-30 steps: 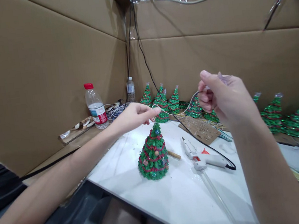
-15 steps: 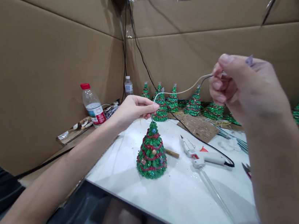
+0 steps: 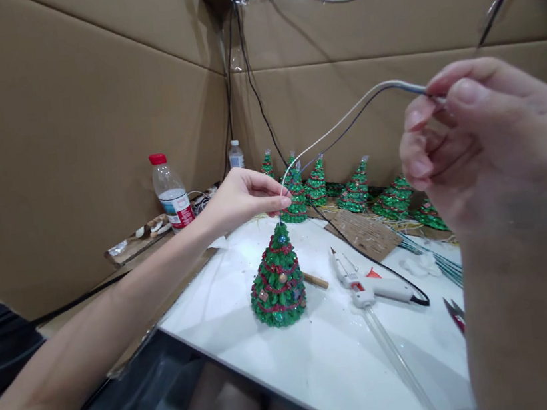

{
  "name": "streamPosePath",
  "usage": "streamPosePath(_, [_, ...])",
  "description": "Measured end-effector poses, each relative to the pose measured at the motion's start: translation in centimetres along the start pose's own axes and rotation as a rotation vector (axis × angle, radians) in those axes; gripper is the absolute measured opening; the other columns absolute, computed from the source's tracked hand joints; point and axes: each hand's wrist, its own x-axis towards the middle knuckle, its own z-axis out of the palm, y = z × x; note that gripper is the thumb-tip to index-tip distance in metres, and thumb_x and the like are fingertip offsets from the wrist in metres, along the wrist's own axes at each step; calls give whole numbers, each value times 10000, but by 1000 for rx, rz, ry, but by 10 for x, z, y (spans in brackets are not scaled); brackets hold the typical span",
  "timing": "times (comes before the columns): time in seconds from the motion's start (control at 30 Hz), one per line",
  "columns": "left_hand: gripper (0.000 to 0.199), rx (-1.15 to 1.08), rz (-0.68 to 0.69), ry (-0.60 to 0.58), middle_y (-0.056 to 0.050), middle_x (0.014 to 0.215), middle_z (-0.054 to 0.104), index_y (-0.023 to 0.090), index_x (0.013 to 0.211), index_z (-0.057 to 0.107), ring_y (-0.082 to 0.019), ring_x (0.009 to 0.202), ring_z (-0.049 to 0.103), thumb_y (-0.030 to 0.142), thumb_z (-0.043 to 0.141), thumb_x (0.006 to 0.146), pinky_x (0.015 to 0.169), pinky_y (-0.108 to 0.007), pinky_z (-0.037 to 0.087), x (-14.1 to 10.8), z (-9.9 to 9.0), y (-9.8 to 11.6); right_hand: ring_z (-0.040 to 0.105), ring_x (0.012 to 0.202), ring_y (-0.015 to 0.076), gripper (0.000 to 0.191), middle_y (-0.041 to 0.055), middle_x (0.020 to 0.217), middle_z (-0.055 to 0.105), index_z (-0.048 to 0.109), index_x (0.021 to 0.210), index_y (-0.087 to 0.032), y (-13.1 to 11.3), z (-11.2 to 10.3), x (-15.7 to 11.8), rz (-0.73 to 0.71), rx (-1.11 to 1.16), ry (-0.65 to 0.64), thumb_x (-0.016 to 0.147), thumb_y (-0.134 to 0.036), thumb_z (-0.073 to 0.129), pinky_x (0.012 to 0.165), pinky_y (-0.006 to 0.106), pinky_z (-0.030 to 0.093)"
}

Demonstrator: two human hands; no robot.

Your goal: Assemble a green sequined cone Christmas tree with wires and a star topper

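A small green Christmas tree (image 3: 277, 282) with red garland and tiny ornaments stands upright on the white table. Just above its tip, my left hand (image 3: 252, 194) is closed, thumb and finger pinching thin wires that come out of the top. One pale and one dark wire (image 3: 343, 118) arch up to the right. Their far end is pinched in my right hand (image 3: 487, 123), raised high at the right; what lies inside that palm is hidden. Behind the near tree lies a brown stick (image 3: 315, 281).
A white glue gun (image 3: 390, 289) with a clear glue stick lies right of the tree, near red-handled scissors (image 3: 456, 315). Several finished trees (image 3: 353, 188) line the back by a cardboard piece (image 3: 363, 230). A red-capped bottle (image 3: 171, 191) stands left; cardboard walls (image 3: 380, 23) enclose the table.
My right hand has moved right and slightly up, and the wires form a longer, higher arch. The left hand and the near tree have hardly moved.
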Motion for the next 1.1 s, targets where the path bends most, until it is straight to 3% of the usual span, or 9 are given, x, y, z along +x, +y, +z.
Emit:
streamPosePath(0.3, [113, 159, -38, -104, -61, 705, 735, 127, 699, 762, -136, 650, 637, 195, 819, 628, 597, -245, 469, -6, -4, -1, 457, 418, 122, 106, 18, 707, 584, 715, 763, -247, -3, 2, -3, 5, -22, -25, 806, -207, 627, 349, 322, 244])
streamPosePath(0.53, [135, 233, -56, -263, -68, 823, 747, 184, 734, 784, -182, 804, 656, 296, 816, 667, 717, -293, 492, -3, -9, -8, 499, 447, 119, 167, 26, 801, 628, 729, 854, -261, -4, 6, -8, -24, -41, -63, 856, -189, 578, 337, 300, 291])
streamPosePath(0.67, [184, 179, -82, -165, -54, 877, 764, 189, 880, 781, -154, 768, 658, 305, 776, 738, 718, -270, 491, -3, -3, -3, 506, 453, 113, 179, 16, 791, 639, 727, 855, -253, -6, 8, -9, 2, -42, -80, 863, -168, 569, 343, 299, 294])
streamPosePath(0.77, [217, 79, -24, -80, -51, 904, 767, 185, 976, 761, -136, 788, 662, 315, 726, 805, 710, -239, 487, -2, 2, 3, 514, 455, 101, 192, -3, 773, 640, 728, 863, -241, -6, 9, -10, 14, -50, -89, 865, -151, 559, 352, 290, 302])
streamPosePath(0.87, [190, 41, 29, -79, -46, 892, 769, 182, 981, 764, -124, 817, 665, 285, 695, 837, 723, -219, 485, 0, 5, 5, 519, 453, 81, 230, -29, 772, 647, 734, 872, -254, -6, 10, -10, 8, -59, -103, 865, -145, 532, 350, 263, 316])
streamPosePath(1.1, [226, -40, -42, -97, -55, 887, 775, 164, 899, 780, -169, 825, 688, 234, 815, 687, 823, -301, 523, 1, 1, 1, 511, 453, 90, 210, -17, 769, 648, 739, 860, -269, -8, 9, -10, -11, -72, -101, 859, -165, 556, 363, 263, 340])
